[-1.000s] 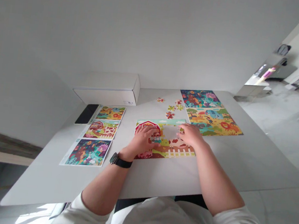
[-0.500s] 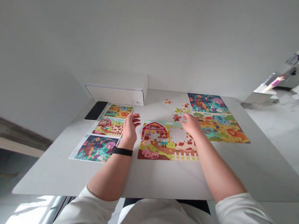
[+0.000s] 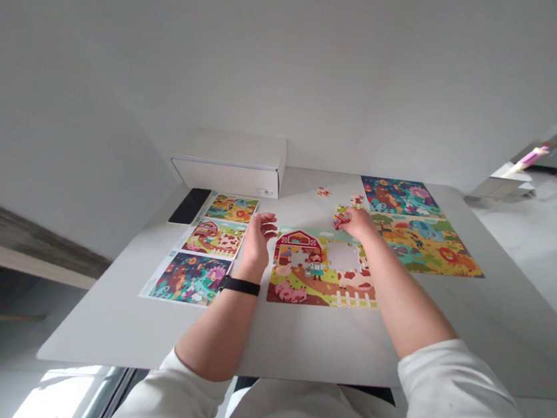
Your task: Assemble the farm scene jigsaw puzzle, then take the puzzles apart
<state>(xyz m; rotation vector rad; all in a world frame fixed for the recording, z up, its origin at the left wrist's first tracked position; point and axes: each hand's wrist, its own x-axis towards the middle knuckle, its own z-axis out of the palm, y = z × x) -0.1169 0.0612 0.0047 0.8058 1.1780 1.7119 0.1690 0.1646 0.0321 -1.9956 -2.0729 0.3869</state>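
A farm jigsaw puzzle (image 3: 322,288) lies in front of me, with one gap at the barn and a larger one at the upper right. Just above its top edge, my right hand (image 3: 358,224) pinches a red and blue puzzle piece (image 3: 341,222). A greenish piece partly shows behind those fingers. More loose pieces lie farther back: one puzzle piece (image 3: 323,192) alone, another piece (image 3: 356,200) beyond my right hand. My left hand (image 3: 259,239) rests between the puzzle and the picture sheet (image 3: 189,278), its fingers loosely curled and apart, holding nothing.
Two finished puzzles, a dark one (image 3: 400,197) and a safari one (image 3: 428,244), lie at the right. A white box (image 3: 225,175) stands against the wall. Beside the sheet lies a black phone (image 3: 189,206). The table's front edge (image 3: 314,379) runs close to my body.
My right hand has moved onto the red and blue piece and closed on it. The view has shifted slightly left; my left hand keeps its place beside the puzzle.
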